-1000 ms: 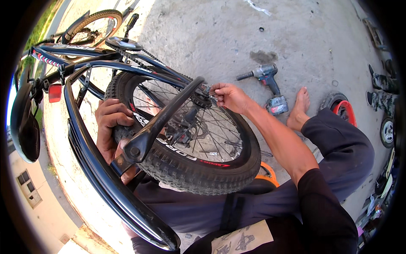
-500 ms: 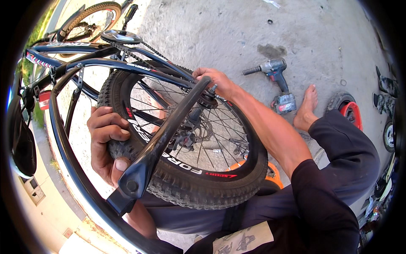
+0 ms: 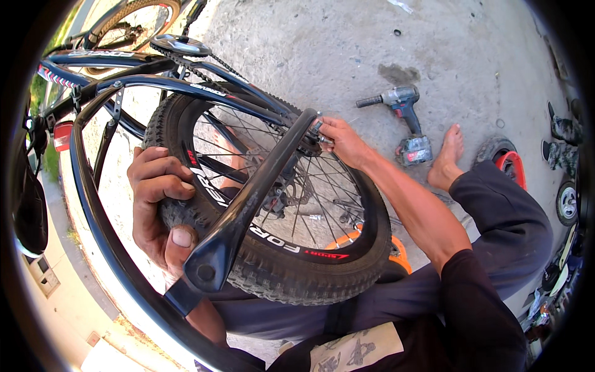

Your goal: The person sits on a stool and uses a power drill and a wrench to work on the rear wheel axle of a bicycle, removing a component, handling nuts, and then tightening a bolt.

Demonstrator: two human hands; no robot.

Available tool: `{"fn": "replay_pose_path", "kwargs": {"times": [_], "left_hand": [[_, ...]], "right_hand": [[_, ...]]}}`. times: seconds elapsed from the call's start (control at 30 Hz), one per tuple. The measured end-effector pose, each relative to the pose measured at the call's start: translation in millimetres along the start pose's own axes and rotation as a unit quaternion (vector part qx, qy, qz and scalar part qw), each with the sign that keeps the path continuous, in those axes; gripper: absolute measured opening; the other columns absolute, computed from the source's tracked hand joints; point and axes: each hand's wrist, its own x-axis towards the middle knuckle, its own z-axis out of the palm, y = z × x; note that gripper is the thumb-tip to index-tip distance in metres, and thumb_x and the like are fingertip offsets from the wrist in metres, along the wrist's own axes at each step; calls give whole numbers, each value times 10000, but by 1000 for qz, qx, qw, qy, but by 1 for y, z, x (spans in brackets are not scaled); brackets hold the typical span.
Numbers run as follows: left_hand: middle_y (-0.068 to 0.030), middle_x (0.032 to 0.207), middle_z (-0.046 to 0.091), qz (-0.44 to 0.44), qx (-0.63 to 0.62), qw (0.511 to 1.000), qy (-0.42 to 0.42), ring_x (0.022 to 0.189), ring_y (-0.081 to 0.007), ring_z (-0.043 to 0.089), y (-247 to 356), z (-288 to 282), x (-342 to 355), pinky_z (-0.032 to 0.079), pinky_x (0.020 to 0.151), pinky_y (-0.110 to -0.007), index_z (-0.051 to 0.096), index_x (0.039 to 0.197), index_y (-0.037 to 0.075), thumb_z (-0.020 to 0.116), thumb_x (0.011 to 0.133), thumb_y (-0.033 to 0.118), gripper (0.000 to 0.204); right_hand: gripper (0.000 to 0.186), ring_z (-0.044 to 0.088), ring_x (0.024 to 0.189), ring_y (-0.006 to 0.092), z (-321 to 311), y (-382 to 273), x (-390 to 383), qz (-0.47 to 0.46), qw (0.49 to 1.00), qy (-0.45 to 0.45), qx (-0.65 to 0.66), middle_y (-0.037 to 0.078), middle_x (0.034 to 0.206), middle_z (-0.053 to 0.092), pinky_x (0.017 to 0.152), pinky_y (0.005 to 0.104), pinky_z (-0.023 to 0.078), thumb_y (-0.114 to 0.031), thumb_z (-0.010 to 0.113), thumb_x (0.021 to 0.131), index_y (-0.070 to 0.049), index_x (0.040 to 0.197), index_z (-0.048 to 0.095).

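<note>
A bicycle wheel point(image 3: 322, 294) with a knobby black tyre sits in a dark blue bicycle frame point(image 3: 167, 84). My left hand point(image 3: 158, 204) is wrapped round the tyre at the left, thumb on the near side. At the wheel's hub, my right hand point(image 3: 344, 141) has its fingers pinched on a small metal piece point(image 3: 321, 135) at the axle end; its exact shape is partly hidden. A black tubular strut point(image 3: 254, 186) crosses over the wheel, from the axle down to a bolted flat bracket. The chain and sprocket lie beyond the hub.
A cordless impact wrench point(image 3: 406, 111) lies on the concrete, beside my bare foot point(image 3: 449, 152). A small wheel with a red rim point(image 3: 512, 168) stands right of it. An orange ring-shaped part point(image 3: 400, 253) shows behind the tyre. Another bicycle's wheel point(image 3: 133, 25) is at the upper left.
My right hand has shifted from behind the strut's end to the right and slightly down, now with fingers at the axle end. My left hand keeps its hold on the tyre.
</note>
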Motion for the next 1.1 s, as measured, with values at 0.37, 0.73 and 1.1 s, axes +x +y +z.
{"fn": "replay_pose_path", "kwargs": {"times": [0.37,0.73,1.1], "left_hand": [[-123,992,642,233,57,959,-153,1024,-273,583,-51,-23,25,422,987,-453,630,1002,66,751,849,304,308],[-124,994,645,192,50,971,-132,1023,-290,588,-47,-27,21,421,946,-437,642,985,69,718,816,498,467],[-94,982,635,33,35,997,-61,1144,-290,527,-11,-11,2,219,1160,-528,629,971,87,578,945,501,418]], "right_hand": [[400,288,528,45,51,-69,-89,97,981,70,-153,-68,620,372,478,262,240,-370,463,1098,-58,891,604],[354,312,581,53,9,-31,-44,59,992,21,-110,-87,650,369,535,256,286,-339,517,1078,-39,1019,695],[289,457,721,55,10,-15,32,-19,998,-59,0,-69,764,536,658,237,380,-276,593,1047,-16,1099,707]]}}
